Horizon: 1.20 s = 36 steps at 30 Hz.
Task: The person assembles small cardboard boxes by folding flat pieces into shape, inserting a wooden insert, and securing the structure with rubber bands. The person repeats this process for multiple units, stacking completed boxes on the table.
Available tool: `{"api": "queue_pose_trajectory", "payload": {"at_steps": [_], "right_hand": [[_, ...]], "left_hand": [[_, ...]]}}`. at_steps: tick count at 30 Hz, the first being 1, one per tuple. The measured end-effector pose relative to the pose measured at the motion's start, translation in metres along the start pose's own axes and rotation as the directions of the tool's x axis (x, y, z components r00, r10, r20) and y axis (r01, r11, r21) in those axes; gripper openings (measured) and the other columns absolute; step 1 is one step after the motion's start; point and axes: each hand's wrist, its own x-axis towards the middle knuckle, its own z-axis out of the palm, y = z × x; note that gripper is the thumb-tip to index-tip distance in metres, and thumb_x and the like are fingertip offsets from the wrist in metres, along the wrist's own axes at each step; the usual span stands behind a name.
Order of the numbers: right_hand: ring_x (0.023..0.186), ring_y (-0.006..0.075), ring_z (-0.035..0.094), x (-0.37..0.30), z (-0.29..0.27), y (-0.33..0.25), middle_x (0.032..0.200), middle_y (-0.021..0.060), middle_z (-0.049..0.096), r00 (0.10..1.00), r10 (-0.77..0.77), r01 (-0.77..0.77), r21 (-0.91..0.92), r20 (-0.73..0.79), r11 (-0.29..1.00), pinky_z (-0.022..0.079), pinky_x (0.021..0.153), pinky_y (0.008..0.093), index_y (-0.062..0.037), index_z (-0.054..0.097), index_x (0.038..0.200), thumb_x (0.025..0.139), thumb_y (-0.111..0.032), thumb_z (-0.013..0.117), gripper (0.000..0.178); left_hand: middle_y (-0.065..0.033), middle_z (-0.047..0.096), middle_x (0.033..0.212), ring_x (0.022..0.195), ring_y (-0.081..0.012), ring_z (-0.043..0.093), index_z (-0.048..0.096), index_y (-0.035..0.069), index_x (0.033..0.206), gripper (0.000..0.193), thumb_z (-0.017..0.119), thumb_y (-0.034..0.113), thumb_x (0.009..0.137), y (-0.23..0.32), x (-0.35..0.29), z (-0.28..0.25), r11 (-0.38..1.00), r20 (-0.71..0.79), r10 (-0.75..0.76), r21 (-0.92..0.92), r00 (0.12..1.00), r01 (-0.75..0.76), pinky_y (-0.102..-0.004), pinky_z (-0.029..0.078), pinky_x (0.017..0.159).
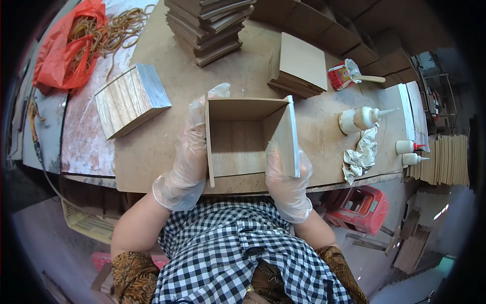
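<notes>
Between my gloved hands is a small open wooden box, held up at the table's near edge with its open side facing me. My left hand, in a clear plastic glove, is closed against the box's left wall. On the other side my right hand grips the right wall, its thumb inside the box and its other fingers outside. The right wall's front edge looks pale or whitish. To the left on the table lies a stack of wood-grain panels.
A tall stack of boards and a shorter panel stack stand farther back. At right are a red tub with a brush, a glue bottle and a crumpled cloth. A red bag holds rubber bands; a red stool stands below.
</notes>
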Motion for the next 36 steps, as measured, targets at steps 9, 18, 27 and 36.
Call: {"api": "queue_pose_trajectory", "payload": {"at_steps": [9,18,27,36], "right_hand": [[0.121,0.0388,0.056,0.006,-0.033,-0.008,0.129,0.0275,0.057,0.963,0.039,-0.067,0.1,0.266,0.993,0.043,0.103,0.0449,0.0036,0.024,0.156,0.071,-0.042,0.088,0.116],[0.148,0.0297,0.035,0.047,-0.013,0.047,0.158,0.02,0.038,0.979,-0.035,-0.161,0.864,0.201,0.477,0.019,0.125,0.0401,0.003,0.031,0.155,0.105,-0.057,0.034,0.078],[0.136,0.02,0.048,0.072,0.017,0.025,0.147,0.0114,0.053,0.869,0.097,-0.494,0.865,0.486,0.087,0.033,0.117,0.0351,0.0015,0.044,0.149,0.106,-0.048,0.046,0.066],[0.113,0.016,0.063,0.066,0.02,0.026,0.128,0.0106,0.064,0.78,0.164,-0.611,0.791,0.603,-0.001,0.052,0.1,0.0323,-0.0037,0.064,0.123,0.107,-0.042,0.048,0.044]], "left_hand": [[-0.0121,0.036,0.159,0.148,-0.0217,0.032,0.027,0.002,0.157,0.07,0.031,0.052,0.109,0.026,0.008,0.013,0.999,-0.179,0.037,0.001,0.983,-0.038,-0.0369,0.023,0.123],[-0.0153,0.045,0.154,0.143,-0.0237,0.041,0.05,-0.002,0.142,0.069,0.026,0.054,0.109,0.028,0.03,-0.008,0.993,-0.06,-0.021,-0.12,0.998,0.014,-0.0368,0.029,0.121],[-0.0087,0.073,0.107,0.102,-0.0177,0.065,0.072,-0.002,0.104,0.051,0.049,0.044,0.104,0.042,0.042,-0.005,0.989,0.055,-0.021,0.15,0.998,0.012,-0.0316,0.048,0.095],[-0.0038,0.071,0.091,0.088,-0.0121,0.061,0.073,0.0,0.091,0.029,0.062,0.027,0.095,0.046,0.036,-0.001,0.982,-0.103,-0.139,0.117,0.985,0.151,-0.0283,0.047,0.086]]}}
